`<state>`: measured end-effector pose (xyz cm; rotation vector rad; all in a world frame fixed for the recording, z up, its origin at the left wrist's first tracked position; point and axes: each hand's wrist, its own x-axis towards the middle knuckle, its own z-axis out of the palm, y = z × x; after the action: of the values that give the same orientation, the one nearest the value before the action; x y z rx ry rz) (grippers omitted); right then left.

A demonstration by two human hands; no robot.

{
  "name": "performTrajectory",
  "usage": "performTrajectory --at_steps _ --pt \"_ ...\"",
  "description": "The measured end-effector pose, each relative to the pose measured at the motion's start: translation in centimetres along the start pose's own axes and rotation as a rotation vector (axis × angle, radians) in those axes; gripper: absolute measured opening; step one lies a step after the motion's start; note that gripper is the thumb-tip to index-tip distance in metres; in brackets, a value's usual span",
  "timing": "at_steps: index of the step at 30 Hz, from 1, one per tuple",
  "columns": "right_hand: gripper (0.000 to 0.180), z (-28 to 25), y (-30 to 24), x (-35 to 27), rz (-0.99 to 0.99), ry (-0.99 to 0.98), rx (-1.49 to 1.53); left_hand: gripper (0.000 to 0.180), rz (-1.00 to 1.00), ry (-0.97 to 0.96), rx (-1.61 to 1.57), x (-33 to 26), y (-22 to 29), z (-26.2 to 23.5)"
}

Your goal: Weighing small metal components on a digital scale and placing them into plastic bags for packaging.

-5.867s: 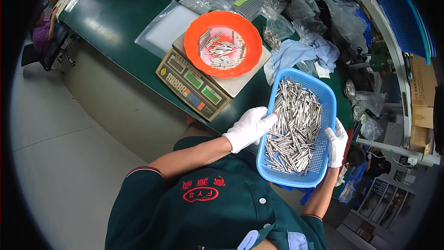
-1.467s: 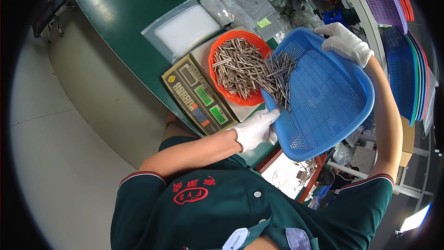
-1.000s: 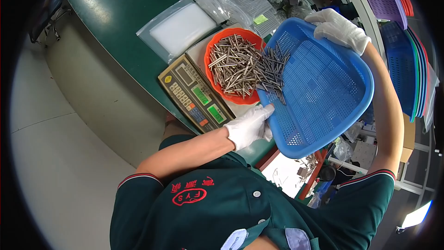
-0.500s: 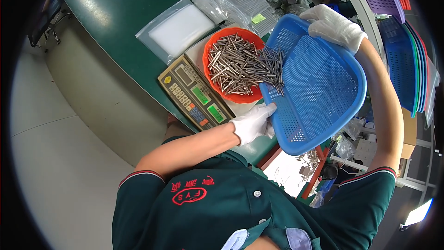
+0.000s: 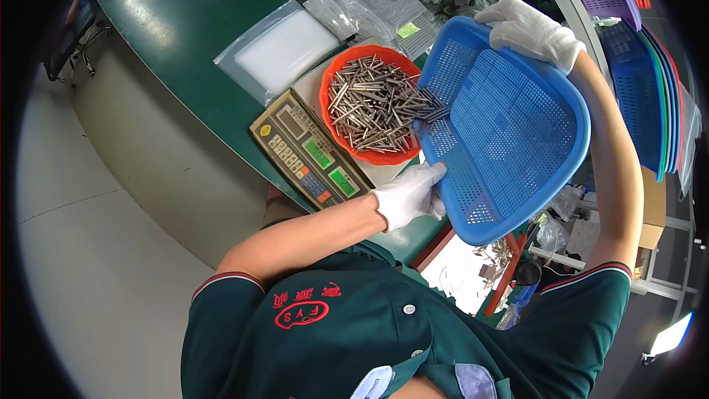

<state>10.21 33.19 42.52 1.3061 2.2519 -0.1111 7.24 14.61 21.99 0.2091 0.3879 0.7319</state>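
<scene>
The left grip [image 5: 410, 196] and the right grip [image 5: 533, 33], both white-gloved, are clasped on the rim of one blue basket [image 5: 517, 125] — perforated, tilted, held up against one orange wavy-rimmed bowl [image 5: 380, 157]. The bowl is heaped with slim silvery pins [image 5: 369, 100], too many to be counted; some are strewn across the basket's edge. One scale [image 5: 310, 154] is set beneath, on one green surface [image 5: 192, 66].

The left hand [image 5: 410, 196] grips the tilted basket [image 5: 513, 122]; the right hand [image 5: 533, 33] holds it farther out. Just beyond the left hand, pins [image 5: 373, 103] fill the bowl [image 5: 326, 107] and reach the basket; left of that hand sits the scale [image 5: 299, 133].
</scene>
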Motion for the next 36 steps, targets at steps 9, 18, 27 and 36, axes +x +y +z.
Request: performTrajectory --at_steps 9,18,27,36 --pt "0.026 -0.1 1.8 0.6 -0.447 0.318 -0.537 0.032 0.04 -0.011 -0.032 -1.0 0.8 0.4" --pt "0.031 0.3 0.7 -1.0 -0.156 0.228 -0.012 0.035 0.0 -0.018 0.012 -1.3 -0.2 0.6" --pt "0.032 -0.7 1.5 -3.6 -0.052 0.059 -0.09 0.035 0.018 -0.036 0.099 -0.4 -0.4 1.1" --pt "0.043 2.3 4.8 -7.3 -0.257 0.396 0.13 0.033 -0.006 -0.087 0.104 -1.3 -1.9 1.9"
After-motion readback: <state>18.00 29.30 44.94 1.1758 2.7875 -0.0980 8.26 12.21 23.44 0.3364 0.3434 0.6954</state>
